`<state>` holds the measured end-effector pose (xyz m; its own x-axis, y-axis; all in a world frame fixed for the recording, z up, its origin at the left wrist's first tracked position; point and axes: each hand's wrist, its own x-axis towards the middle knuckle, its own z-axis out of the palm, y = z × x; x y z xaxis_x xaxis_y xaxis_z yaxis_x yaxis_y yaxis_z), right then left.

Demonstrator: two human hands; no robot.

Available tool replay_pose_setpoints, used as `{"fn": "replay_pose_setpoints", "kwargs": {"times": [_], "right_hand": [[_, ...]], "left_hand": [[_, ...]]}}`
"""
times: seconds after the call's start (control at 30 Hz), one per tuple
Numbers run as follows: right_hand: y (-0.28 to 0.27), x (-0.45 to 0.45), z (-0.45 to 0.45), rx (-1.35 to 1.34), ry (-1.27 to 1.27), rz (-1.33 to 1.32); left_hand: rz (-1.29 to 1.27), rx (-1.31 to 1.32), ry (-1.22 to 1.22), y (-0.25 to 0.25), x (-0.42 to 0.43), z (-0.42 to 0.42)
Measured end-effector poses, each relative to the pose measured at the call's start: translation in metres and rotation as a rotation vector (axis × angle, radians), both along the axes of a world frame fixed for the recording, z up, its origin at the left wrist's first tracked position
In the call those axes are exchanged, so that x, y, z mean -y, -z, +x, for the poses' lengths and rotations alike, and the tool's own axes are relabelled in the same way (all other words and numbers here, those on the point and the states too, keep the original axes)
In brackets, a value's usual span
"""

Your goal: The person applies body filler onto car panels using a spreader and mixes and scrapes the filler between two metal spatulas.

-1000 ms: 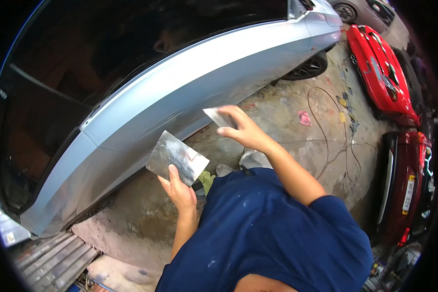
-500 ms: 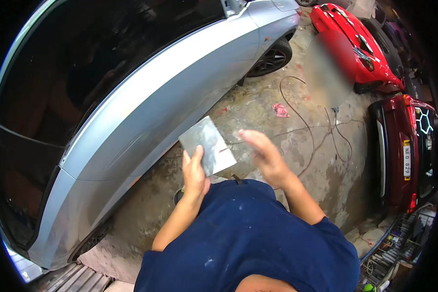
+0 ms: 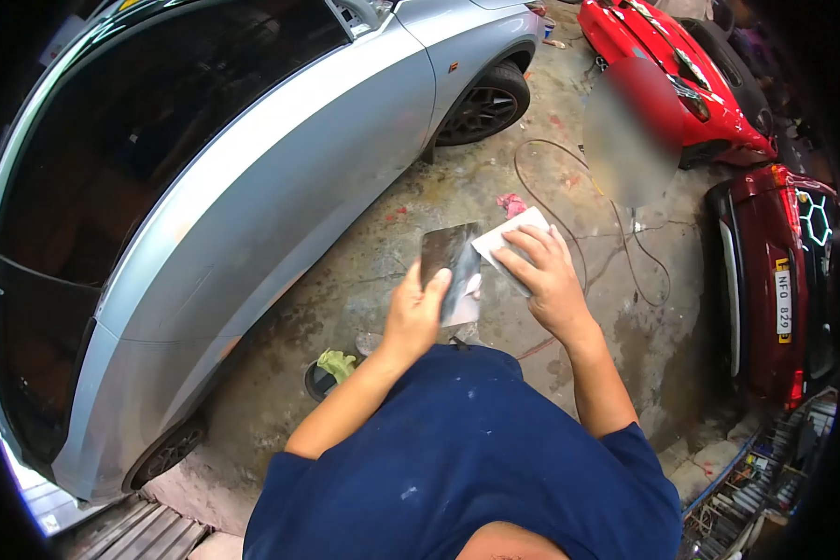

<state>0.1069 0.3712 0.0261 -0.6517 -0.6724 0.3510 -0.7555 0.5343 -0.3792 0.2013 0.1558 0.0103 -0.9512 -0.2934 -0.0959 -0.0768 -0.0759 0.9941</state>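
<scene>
My left hand (image 3: pixel 416 310) grips the lower left edge of a thin rectangular plate (image 3: pixel 451 266), dark at the top and shiny grey with pale patches lower down. The thumb lies across its face. Just to the right, my right hand (image 3: pixel 549 271) is closed on a flat white rectangular piece (image 3: pixel 511 235), its fingers laid over the front. The white piece is tilted, and its left corner comes close to the plate's upper right edge; whether they touch I cannot tell. Both are held in front of my waist, above the floor.
A silver-grey car (image 3: pixel 299 177) fills the left side. Near its sill stands a dark bucket (image 3: pixel 317 381) with a yellow-green cloth (image 3: pixel 336 364). A hose (image 3: pixel 516 168) and a pink rag (image 3: pixel 511 204) lie on the concrete. Red cars (image 3: pixel 765 280) stand at right, beside a cluttered rack (image 3: pixel 756 476).
My right hand, previously apart with nothing visible in it, now holds the white piece. The left hand has moved right with the plate, turning it more upright. The view has shifted, revealing the bucket.
</scene>
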Motion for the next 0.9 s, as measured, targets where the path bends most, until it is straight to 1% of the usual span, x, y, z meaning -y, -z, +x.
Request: {"fn": "replay_pose_setpoints", "kwargs": {"times": [0.03, 0.13, 0.17, 0.27, 0.3, 0.37, 0.4, 0.43, 0.47, 0.5, 0.53, 0.57, 0.6, 0.67, 0.7, 0.73, 0.8, 0.83, 0.87, 0.9], "right_hand": [[0.004, -0.003, -0.001, 0.004, -0.024, -0.011], [0.018, -0.020, 0.006, 0.042, -0.135, -0.054], [0.022, -0.029, 0.014, 0.061, -0.174, -0.068], [0.025, -0.057, 0.035, 0.119, -0.291, -0.052], [0.032, -0.072, 0.034, 0.188, -0.329, 0.023], [0.053, -0.105, 0.032, 0.289, -0.201, -0.150], [0.049, -0.111, 0.027, 0.327, -0.146, -0.236], [0.042, -0.119, 0.029, 0.299, -0.051, -0.323], [0.034, -0.127, 0.031, 0.237, -0.094, -0.368], [0.014, -0.127, 0.033, 0.172, -0.132, -0.413], [0.001, -0.126, 0.034, 0.102, -0.168, -0.457], [-0.003, -0.126, 0.037, 0.094, -0.186, -0.443], [0.002, -0.127, 0.037, 0.092, -0.155, -0.452], [0.026, -0.128, 0.036, 0.094, -0.097, -0.465], [0.041, -0.133, 0.032, 0.125, -0.028, -0.453], [0.051, -0.142, 0.028, 0.133, 0.026, -0.336], [0.072, -0.176, 0.014, 0.141, 0.131, -0.100], [0.081, -0.186, 0.007, 0.132, 0.162, -0.068], [0.087, -0.193, 0.006, 0.098, 0.216, -0.073], [0.080, -0.196, 0.002, 0.061, 0.266, -0.073]], "left_hand": [[-0.159, -0.042, -0.027, -0.006, -0.014, -0.004], [-0.170, -0.022, -0.085, 0.001, -0.040, -0.021], [-0.212, -0.127, -0.121, -0.002, -0.051, -0.027], [-0.209, 0.060, -0.129, -0.002, -0.074, -0.031], [-0.208, -0.014, -0.143, -0.003, -0.083, -0.037], [-0.195, -0.160, -0.168, -0.007, -0.104, -0.047], [-0.156, -0.158, -0.144, -0.009, -0.111, -0.051], [-0.119, -0.154, -0.122, -0.010, -0.118, -0.054], [-0.083, -0.139, -0.092, -0.011, -0.125, -0.054], [0.182, -0.134, -0.079, 0.004, -0.135, -0.060], [0.322, -0.078, -0.096, 0.004, -0.144, -0.063], [0.462, -0.017, -0.111, 0.004, -0.153, -0.064], [0.600, 0.045, -0.127, 0.003, -0.160, -0.065], [0.575, 0.102, -0.109, 0.010, -0.162, -0.067], [0.562, 0.124, -0.094, 0.018, -0.164, -0.067], [0.548, 0.148, -0.078, 0.020, -0.163, -0.068], [0.633, 0.164, -0.093, 0.020, -0.162, -0.069], [0.674, 0.175, -0.095, 0.017, -0.160, -0.073], [0.616, 0.098, -0.119, 0.012, -0.157, -0.079], [0.548, -0.008, -0.190, 0.011, -0.156, -0.087]]}}
